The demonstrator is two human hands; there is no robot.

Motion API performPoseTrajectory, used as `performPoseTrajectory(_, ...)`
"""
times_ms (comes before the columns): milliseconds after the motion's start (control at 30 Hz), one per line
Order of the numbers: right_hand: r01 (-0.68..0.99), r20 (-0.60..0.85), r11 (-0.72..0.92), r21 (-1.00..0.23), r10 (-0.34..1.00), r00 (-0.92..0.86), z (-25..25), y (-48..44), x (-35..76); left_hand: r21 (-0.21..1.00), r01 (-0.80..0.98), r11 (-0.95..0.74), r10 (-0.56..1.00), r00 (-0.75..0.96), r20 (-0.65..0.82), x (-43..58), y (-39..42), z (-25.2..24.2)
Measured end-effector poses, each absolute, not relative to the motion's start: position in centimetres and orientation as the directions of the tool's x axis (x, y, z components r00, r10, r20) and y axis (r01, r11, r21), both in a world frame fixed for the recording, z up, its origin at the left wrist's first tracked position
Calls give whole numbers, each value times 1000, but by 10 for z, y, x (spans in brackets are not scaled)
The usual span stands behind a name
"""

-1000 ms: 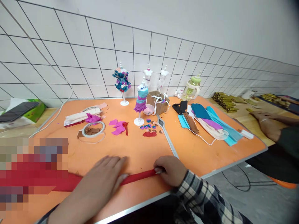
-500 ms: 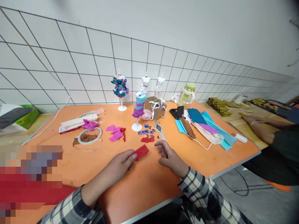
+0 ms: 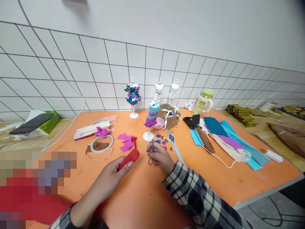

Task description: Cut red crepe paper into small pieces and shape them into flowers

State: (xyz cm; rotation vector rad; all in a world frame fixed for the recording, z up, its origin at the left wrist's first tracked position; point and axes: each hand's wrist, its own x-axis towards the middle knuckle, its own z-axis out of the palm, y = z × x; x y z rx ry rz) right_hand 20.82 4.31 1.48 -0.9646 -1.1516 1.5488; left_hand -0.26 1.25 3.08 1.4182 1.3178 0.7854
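**Red paper in hand at the doll-dress table**

A person in a plaid shirt sat at an orange table (image 3: 214,178), the left hand (image 3: 114,173) pinched shut on a folded piece of red paper (image 3: 130,156). The paper was held just above the tabletop, near a scatter of pink scraps (image 3: 126,142). The right hand (image 3: 160,156) was curled closed around what looked like small scissors (image 3: 152,147), just in front of a half-dressed mannequin (image 3: 152,118) wrapped in purple and blue layers.

Judging by the table, the work was partway along. One flowered mannequin (image 3: 132,94) at the wall looked finished, while two bare mannequins (image 3: 159,87) stood undressed. The red paper showed no cut, and no red layer was on any figure. A tape ring (image 3: 102,143) and coloured sheets (image 3: 226,140) lay to either side, and a co-worker's arm (image 3: 288,138) rested at the next table.
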Motion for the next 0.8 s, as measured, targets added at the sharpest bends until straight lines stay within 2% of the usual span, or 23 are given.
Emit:
performPoseTrajectory(133,-142,-83,-156,-978,905,-417,8,29,205,949,278,147,947,239,-217,8,6,31)
performPoseTrajectory(233,-87,-76,-118,-989,921,-381,4,26,205,935,185,302,878,329,-348,12,0,32)
performPoseTrajectory(300,-69,-67,-100,-993,921,-384,2,26,208,873,77,482,768,442,-463,10,-4,31)
performPoseTrajectory(367,-73,-31,-69,-995,904,-426,1,26,212,780,-16,626,652,560,-511,7,-7,29)
performPoseTrajectory(467,-95,35,-9,-995,889,-457,1,24,217,728,-67,682,590,638,-494,8,-11,28)
performPoseTrajectory(567,-82,44,7,-997,893,-448,1,24,220,753,-151,641,677,575,-460,15,-11,27)
performPoseTrajectory(667,-129,28,-33,-991,895,-445,-2,30,223,794,-252,553,806,405,-433,16,-6,26)
performPoseTrajectory(733,-189,9,-97,-977,872,-490,-3,34,224,836,-241,492,857,302,-417,12,-1,27)
performPoseTrajectory(800,-184,-16,-136,-973,844,-536,-5,37,225,896,-151,417,897,231,-378,6,4,28)
